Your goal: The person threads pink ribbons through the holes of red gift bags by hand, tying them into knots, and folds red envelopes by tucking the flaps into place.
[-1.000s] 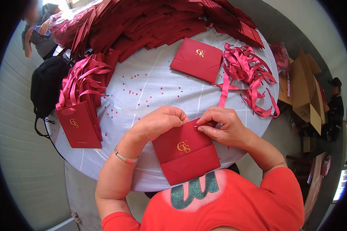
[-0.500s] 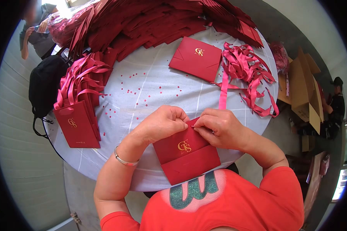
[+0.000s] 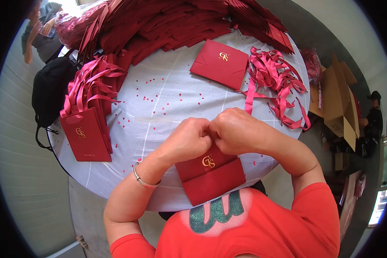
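Observation:
A flat dark-red paper bag (image 3: 213,182) with a gold monogram and a folded-up base lies at the table's near edge. My left hand (image 3: 189,139) is closed at the bag's top edge, thumb and fingers curled in. Pressed against it, my right hand (image 3: 241,131) is also closed over the top edge, its back turned up. The knuckles hide the fingertips and whatever small thing is between them. A pink ribbon strip (image 3: 249,103) runs from the ribbon pile (image 3: 277,81) down to just behind my right hand.
Another red bag (image 3: 219,64) lies beside the ribbons. Bags with ribbon handles (image 3: 85,135) are stacked at left, near a black backpack (image 3: 51,92). Many flat bags (image 3: 159,26) line the far edge. Small red paper dots dot the tablecloth (image 3: 159,116). Cardboard boxes (image 3: 337,99) and other people are beyond.
My hands have come together at the bag's top edge. The right hand has rolled over, its knuckles now up, covering the spot where its fingertips pinched something small.

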Demonstrator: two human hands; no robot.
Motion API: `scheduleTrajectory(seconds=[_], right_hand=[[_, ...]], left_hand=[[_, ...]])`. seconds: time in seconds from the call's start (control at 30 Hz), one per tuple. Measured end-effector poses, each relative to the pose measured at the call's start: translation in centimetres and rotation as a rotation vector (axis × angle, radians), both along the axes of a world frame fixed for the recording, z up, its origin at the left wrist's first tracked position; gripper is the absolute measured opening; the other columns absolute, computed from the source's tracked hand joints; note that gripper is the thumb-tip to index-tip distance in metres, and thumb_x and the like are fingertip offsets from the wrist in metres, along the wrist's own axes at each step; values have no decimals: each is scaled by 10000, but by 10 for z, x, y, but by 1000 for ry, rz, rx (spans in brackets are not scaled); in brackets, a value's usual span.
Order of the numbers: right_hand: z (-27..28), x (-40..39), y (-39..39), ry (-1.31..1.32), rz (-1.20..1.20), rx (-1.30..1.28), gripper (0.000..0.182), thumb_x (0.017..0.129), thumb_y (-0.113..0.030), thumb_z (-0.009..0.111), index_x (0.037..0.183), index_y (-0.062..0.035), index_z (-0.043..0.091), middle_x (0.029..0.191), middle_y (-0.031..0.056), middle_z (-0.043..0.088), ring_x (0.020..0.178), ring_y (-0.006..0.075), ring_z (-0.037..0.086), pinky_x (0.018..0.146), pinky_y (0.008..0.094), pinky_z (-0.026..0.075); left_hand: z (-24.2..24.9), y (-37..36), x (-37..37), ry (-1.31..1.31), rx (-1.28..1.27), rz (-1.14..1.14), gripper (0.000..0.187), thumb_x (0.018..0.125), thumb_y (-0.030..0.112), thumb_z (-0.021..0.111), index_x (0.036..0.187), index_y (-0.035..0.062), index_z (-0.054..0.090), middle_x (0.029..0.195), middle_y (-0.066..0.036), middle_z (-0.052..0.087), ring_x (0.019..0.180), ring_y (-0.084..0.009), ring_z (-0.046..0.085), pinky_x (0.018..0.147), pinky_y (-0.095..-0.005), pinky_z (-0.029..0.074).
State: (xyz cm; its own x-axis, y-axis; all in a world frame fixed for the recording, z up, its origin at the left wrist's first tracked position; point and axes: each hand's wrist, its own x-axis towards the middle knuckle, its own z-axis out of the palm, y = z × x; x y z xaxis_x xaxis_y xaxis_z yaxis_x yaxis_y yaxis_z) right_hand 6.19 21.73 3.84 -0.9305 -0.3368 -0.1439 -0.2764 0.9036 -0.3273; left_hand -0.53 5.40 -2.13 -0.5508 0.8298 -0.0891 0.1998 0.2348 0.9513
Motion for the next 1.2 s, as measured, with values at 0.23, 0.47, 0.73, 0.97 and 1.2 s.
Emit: scheduleTrajectory(seconds=[0.23,0.47,0.73,0.97,1.2], right_hand=[[-11,8,16,132,-116,-351,120,735,-90,773,803,-21,702,739,134,679,670,274,670,605,351,525],[5,4,44,-421,-278,-832,195,894,-163,686,900,33,684,751,10,663,704,48,589,604,239,481],[36,-21,45,-616,87,-297,295,902,-275,626,847,3,708,733,42,673,652,86,590,608,282,473],[28,-60,42,-1141,347,-320,266,954,-229,631,865,11,702,630,-51,535,584,54,424,519,260,376],[19,-53,43,-1223,274,-588,186,914,-191,690,794,-50,695,591,-87,484,501,36,382,442,234,302]], left_hand=[[13,-2,-2,-90,-94,3,111,863,-10,548,918,-45,638,801,-49,669,740,-83,610,645,-244,497],[34,-2,20,152,-24,45,108,826,56,659,884,-33,641,643,-94,657,588,-141,614,559,-317,487],[43,-1,50,564,76,139,149,777,96,707,827,8,598,652,-166,635,616,-349,655,570,-397,521],[51,-4,61,729,155,87,205,755,49,732,865,47,560,644,-126,631,558,-309,646,494,-357,503],[57,-8,63,790,138,51,222,770,30,726,901,50,547,639,-113,624,548,-294,642,472,-351,486]])
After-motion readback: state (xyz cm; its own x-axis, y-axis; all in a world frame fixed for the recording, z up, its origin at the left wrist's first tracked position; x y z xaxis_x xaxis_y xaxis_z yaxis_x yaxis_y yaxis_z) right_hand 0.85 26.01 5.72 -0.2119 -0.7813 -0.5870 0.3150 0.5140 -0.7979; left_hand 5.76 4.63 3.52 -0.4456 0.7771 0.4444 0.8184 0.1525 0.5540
